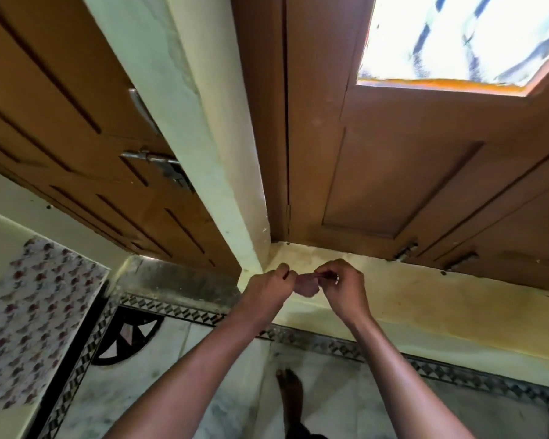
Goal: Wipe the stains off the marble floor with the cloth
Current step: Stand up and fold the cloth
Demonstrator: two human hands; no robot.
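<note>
While both arms reached forward from the lower edge of the view, the left hand (pixel 271 288) and the right hand (pixel 343 288) were raised side by side, each curled closed and pinching one end of a small pinkish cloth (pixel 306 285). That cloth hung bunched between the two hands, held in the air well above the marble floor (pixel 171 372) and in front of the corner where the pale wall pillar (pixel 203 122) met the yellowish wall base (pixel 425 308). Fingers of the right hand were bent over the cloth's upper edge; those of the left hand were folded into a loose fist around its other end. Below the forearms a bare foot (pixel 290 391) stood on the white, grey-veined marble. A patterned black-and-white inlay border (pixel 330 342) ran along the floor's far edge, just beside the wall base, and turned down the left edge, where a dark fan-shaped inlay (pixel 130 337) sat in the corner. A brown wooden door (pixel 76 137) with a metal latch (pixel 168 169) stood left of the pillar, a second panelled brown door (pixel 409 169) with a bright glazed pane (pixel 463 36) right of it. At far left lay a floral-printed fabric surface (pixel 29 318).
</note>
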